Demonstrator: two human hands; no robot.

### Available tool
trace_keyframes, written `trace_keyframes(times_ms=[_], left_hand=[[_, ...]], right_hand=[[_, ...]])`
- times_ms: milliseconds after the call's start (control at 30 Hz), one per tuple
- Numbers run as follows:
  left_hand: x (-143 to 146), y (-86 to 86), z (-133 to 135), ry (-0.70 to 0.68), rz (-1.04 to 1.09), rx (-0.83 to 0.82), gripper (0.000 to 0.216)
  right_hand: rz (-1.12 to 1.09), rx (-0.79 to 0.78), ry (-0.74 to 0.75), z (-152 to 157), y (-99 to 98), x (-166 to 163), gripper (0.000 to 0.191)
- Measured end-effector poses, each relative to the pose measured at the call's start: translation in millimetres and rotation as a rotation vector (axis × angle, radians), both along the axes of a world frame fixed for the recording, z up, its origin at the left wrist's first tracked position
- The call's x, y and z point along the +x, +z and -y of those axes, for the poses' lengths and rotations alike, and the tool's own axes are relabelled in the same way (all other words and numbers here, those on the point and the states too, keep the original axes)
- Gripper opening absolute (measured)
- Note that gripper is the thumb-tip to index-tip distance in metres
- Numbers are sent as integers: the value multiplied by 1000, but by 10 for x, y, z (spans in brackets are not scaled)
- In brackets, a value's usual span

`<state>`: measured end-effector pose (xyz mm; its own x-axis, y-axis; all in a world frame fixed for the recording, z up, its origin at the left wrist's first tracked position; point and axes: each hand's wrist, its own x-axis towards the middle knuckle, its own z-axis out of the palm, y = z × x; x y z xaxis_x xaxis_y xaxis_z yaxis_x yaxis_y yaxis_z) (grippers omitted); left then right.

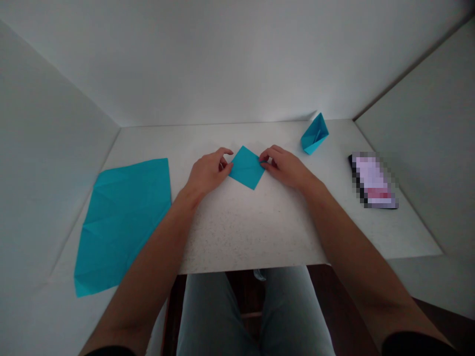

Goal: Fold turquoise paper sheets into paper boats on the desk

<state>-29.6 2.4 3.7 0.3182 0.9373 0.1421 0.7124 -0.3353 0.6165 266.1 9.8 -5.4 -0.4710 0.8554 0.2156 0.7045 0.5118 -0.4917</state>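
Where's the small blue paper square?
Head view: the small square is central, between the left hand and right hand, right of the large blue paper sheet.

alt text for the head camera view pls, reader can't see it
The left hand and right hand touch opposite corners of a small blue paper on a white table. A larger blue sheet lies left, a folded paper and phone right.
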Motion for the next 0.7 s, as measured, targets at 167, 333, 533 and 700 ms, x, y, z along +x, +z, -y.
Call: trace_keyframes(times_ms=[167,333,533,700], left_hand=[[-13,-44,-9,-15,-43,60,32],[-31,-90,-32,-97,-109,72,30],[5,-106,-35,-187,-185,99,39],[-36,-93,-66,-173,-177,61,38]], right_hand=[[-14,-3,23,-13,4,31,18],[-3,6,68,-13,9,43,27],[75,37,232,36,-5,-96,39],[62,-40,194,18,28,-13,37]])
